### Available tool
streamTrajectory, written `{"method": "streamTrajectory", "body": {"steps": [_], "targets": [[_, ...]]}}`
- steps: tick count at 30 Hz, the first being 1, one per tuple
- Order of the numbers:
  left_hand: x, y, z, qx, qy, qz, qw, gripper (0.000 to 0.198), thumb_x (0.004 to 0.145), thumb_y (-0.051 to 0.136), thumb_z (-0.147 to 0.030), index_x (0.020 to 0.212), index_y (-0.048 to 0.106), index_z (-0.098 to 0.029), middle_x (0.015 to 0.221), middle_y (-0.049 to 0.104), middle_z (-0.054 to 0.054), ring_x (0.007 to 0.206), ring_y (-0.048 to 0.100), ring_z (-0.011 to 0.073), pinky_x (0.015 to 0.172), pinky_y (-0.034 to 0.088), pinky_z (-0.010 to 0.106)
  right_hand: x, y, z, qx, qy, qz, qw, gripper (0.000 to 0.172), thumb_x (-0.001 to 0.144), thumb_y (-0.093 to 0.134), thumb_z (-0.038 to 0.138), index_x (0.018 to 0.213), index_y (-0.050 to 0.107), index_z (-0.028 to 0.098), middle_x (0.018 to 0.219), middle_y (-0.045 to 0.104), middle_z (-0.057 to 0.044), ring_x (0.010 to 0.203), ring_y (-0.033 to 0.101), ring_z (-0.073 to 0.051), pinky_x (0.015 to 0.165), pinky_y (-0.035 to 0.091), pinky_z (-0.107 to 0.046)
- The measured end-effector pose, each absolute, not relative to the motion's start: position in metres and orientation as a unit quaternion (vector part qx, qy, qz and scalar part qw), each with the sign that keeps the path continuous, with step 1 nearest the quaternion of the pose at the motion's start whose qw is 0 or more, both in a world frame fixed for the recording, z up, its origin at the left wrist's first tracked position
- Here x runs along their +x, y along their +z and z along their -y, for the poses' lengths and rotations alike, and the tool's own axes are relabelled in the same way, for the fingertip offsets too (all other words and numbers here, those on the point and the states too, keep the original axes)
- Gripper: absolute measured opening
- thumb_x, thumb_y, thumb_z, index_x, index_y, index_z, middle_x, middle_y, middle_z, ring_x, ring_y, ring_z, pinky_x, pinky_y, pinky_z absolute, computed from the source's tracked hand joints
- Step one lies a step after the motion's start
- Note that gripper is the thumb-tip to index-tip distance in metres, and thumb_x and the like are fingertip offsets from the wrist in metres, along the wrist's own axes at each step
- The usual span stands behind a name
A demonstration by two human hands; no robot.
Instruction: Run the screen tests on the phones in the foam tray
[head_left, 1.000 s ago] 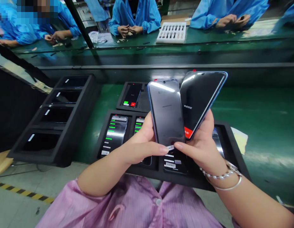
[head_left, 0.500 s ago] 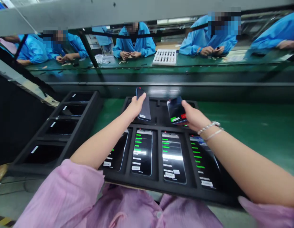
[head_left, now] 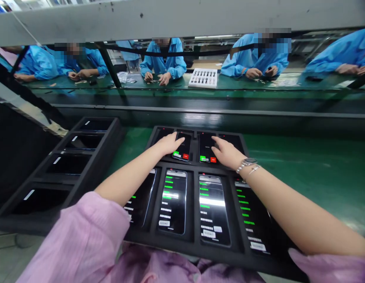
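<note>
On the black foam tray [head_left: 194, 212], both grips released, the left hand [head_left: 169, 143] touches one phone [head_left: 182, 147], the right hand [head_left: 226, 154] another phone [head_left: 206, 149].

Left hand [head_left: 167, 144] and right hand [head_left: 226, 153] seemingly touch phones [head_left: 183, 144] in a foam tray [head_left: 194, 212]

Green anti-static workbench top [head_left: 315, 165], glossy and lightly scuffed. On it, to the left, a long black foam tray [head_left: 43, 181] with four dark slots, each marked by a small white strip. Beside that, a wider black foam tray [head_left: 194, 204] with rectangular compartments of black smartphones [head_left: 172, 202], screens lit with green text.
</note>
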State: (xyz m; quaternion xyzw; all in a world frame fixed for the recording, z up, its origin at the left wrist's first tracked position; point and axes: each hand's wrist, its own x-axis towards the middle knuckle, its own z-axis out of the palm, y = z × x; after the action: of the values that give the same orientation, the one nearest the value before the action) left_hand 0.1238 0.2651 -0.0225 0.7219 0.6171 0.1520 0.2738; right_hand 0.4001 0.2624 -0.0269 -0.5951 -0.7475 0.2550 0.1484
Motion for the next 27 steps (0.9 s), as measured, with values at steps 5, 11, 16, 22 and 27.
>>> {"method": "streamTrajectory", "body": {"steps": [5, 11, 16, 22, 27], "targets": [[0.089, -0.024, -0.233, 0.796, 0.098, -0.561, 0.206, 0.036, 0.089, 0.071, -0.035, 0.124, 0.075, -0.024, 0.157, 0.055, 0.009, 0.157, 0.033, 0.0337, 0.134, 0.022, 0.048, 0.412, -0.025, -0.243, -0.511, 0.243, 0.821, 0.079, 0.026, 0.103, 0.061, 0.017, 0.128, 0.069, 0.016, 0.128, 0.069, -0.011, 0.127, 0.062, -0.026, 0.116, 0.046, -0.051], [0.089, -0.034, -0.226, 0.81, 0.085, -0.553, 0.173, 0.022, 0.089, 0.073, -0.042, 0.101, 0.084, -0.027, 0.16, 0.052, 0.004, 0.16, 0.025, 0.0379, 0.134, 0.024, 0.053, 0.4, -0.033, -0.249, -0.496, 0.236, 0.835, 0.026, 0.02, 0.106, 0.065, 0.031, 0.119, 0.068, 0.016, 0.119, 0.069, -0.008, 0.112, 0.066, -0.023, 0.106, 0.054, -0.048], [0.091, -0.03, -0.226, 0.815, 0.066, -0.547, 0.182, 0.028, 0.092, 0.07, -0.051, 0.089, 0.086, -0.028, 0.165, 0.049, 0.002, 0.162, 0.022, 0.0387, 0.134, 0.022, 0.055, 0.389, -0.035, -0.254, -0.502, 0.236, 0.832, -0.011, 0.023, 0.107, 0.065, 0.038, 0.114, 0.069, 0.016, 0.111, 0.07, -0.007, 0.102, 0.068, -0.021, 0.099, 0.057, -0.045], [0.089, -0.03, -0.226, 0.82, 0.05, -0.543, 0.173, 0.036, 0.098, 0.061, -0.054, 0.089, 0.086, -0.029, 0.169, 0.043, -0.003, 0.164, 0.014, 0.0384, 0.135, 0.015, 0.057, 0.408, -0.01, -0.242, -0.544, 0.209, 0.811, 0.047, 0.025, 0.1, 0.052, 0.016, 0.121, 0.065, 0.019, 0.125, 0.071, -0.009, 0.116, 0.066, -0.024, 0.106, 0.05, -0.039], [0.09, -0.03, -0.227, 0.82, 0.039, -0.543, 0.178, 0.035, 0.098, 0.061, -0.054, 0.096, 0.087, -0.031, 0.172, 0.038, -0.003, 0.164, 0.011, 0.042, 0.134, 0.009, 0.063, 0.454, 0.008, -0.214, -0.605, 0.166, 0.772, 0.105, 0.035, 0.095, 0.04, 0.017, 0.122, 0.06, 0.023, 0.131, 0.071, -0.007, 0.114, 0.067, -0.026, 0.096, 0.051, -0.035]]}}
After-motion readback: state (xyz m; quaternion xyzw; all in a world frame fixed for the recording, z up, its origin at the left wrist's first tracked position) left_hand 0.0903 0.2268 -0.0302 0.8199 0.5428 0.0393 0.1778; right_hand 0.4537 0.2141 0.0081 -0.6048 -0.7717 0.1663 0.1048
